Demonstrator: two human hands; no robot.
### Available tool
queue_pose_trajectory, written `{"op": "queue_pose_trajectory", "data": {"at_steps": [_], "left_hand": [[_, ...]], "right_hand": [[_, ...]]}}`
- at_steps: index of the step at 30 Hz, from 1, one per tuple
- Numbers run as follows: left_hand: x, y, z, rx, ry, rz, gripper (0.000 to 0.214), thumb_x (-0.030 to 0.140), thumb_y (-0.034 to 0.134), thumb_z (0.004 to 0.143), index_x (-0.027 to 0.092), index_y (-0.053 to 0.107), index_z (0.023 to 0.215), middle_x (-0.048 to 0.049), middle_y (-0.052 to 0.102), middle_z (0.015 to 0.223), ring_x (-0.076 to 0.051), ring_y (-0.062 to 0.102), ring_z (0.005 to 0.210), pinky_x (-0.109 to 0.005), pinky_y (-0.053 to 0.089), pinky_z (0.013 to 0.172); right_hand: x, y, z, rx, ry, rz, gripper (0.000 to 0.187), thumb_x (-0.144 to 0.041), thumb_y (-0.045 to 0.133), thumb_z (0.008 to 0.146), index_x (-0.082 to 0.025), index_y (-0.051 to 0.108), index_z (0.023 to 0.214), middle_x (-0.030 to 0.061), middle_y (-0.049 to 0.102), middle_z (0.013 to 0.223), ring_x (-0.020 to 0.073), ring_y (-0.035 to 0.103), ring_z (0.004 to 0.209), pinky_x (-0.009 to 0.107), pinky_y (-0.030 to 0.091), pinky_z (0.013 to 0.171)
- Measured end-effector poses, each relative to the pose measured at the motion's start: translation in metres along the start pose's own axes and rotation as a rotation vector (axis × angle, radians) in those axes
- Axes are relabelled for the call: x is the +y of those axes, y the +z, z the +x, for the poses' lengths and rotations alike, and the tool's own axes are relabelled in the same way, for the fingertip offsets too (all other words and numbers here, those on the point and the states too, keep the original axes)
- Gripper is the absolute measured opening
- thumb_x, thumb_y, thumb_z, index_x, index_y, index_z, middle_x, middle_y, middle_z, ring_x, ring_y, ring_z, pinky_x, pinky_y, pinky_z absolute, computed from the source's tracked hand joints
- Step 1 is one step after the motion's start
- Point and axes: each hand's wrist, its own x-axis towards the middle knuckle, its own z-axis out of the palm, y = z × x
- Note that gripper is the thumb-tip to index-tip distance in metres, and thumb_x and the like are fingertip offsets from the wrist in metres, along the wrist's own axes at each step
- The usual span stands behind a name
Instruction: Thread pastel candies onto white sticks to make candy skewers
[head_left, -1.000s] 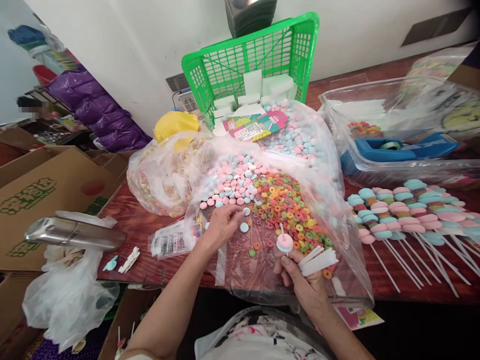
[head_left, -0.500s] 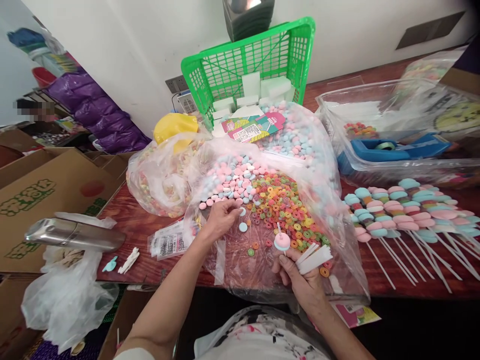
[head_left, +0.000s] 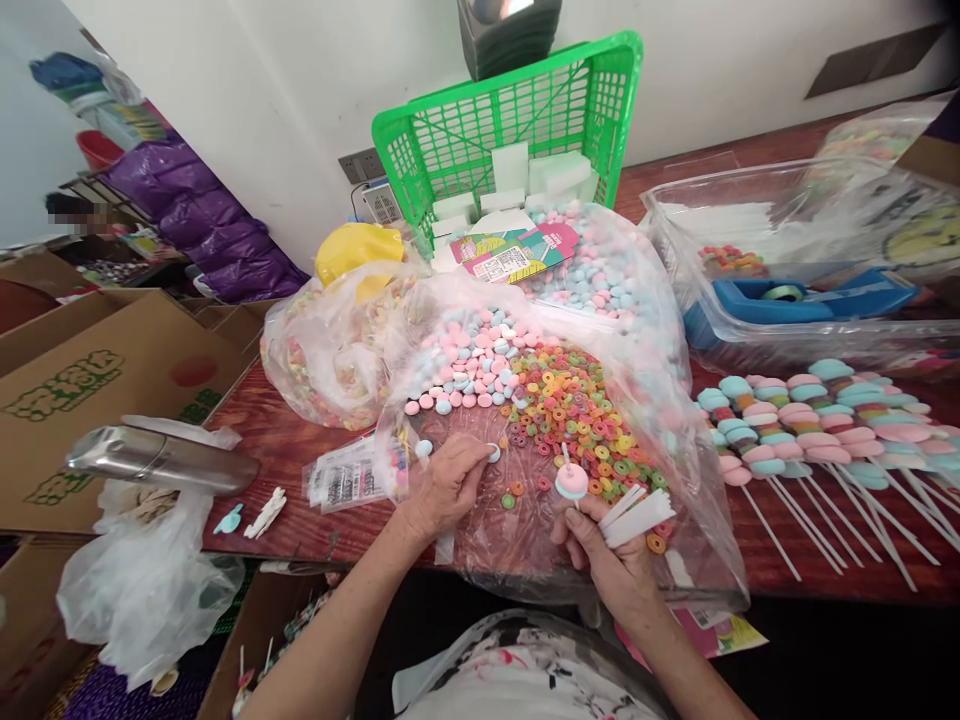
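My left hand (head_left: 448,485) is closed in a pinch at a small light blue candy disc (head_left: 494,454), low over the plastic-covered table. Another blue disc (head_left: 424,448) lies to its left. My right hand (head_left: 611,565) grips an upright stick with pink and blue candies (head_left: 571,482) threaded on it, the stick's tip poking out on top. The same hand also holds a bundle of flat white sticks (head_left: 643,518). Beyond my hands spread a heap of pink and blue candy discs (head_left: 472,362) and a heap of colourful gummy rings (head_left: 574,400).
Threaded candy skewers (head_left: 806,420) lie piled at the right. Behind them stands a clear plastic tub (head_left: 810,335) with a blue tape dispenser (head_left: 806,298). A green basket (head_left: 510,95) is at the back. Leftward are a steel flask (head_left: 161,460) and cardboard boxes (head_left: 112,390).
My left hand has drawn back from the disc heap toward me, its fingertips now at the blue disc. Another blue disc shows left of it. My right hand keeps its hold.
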Motion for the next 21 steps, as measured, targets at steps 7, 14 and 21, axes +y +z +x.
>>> {"op": "queue_pose_trajectory", "data": {"at_steps": [7, 14, 21], "left_hand": [[-0.005, 0.003, 0.007, -0.048, -0.247, 0.003, 0.024, 0.022, 0.055, 0.090, 0.018, 0.064, 0.113, -0.0051, 0.061, 0.085, -0.018, 0.059, 0.080, -0.033, 0.050, 0.075], [0.003, 0.003, 0.012, -0.164, -0.144, 0.022, 0.019, 0.016, 0.058, 0.086, 0.019, 0.069, 0.101, -0.0096, 0.067, 0.108, -0.025, 0.054, 0.103, -0.043, 0.046, 0.092], [0.028, 0.010, 0.010, 0.235, -0.598, -0.627, 0.027, 0.023, 0.073, 0.075, 0.020, 0.071, 0.101, -0.0033, 0.072, 0.088, -0.016, 0.063, 0.076, -0.029, 0.051, 0.070]], "right_hand": [[0.002, 0.001, 0.000, 0.003, 0.029, 0.002, 0.035, -0.048, 0.055, 0.091, -0.018, 0.063, 0.075, -0.0013, 0.059, 0.062, 0.0083, 0.044, 0.044, 0.021, 0.036, 0.044], [0.005, 0.001, 0.000, -0.004, 0.006, -0.008, 0.032, -0.044, 0.055, 0.092, -0.018, 0.065, 0.076, -0.0013, 0.060, 0.063, 0.0073, 0.045, 0.043, 0.020, 0.037, 0.044], [-0.002, 0.001, -0.001, -0.020, -0.157, -0.256, 0.033, -0.033, 0.049, 0.095, -0.017, 0.063, 0.070, -0.0013, 0.056, 0.058, 0.0089, 0.045, 0.045, 0.020, 0.037, 0.045]]}}
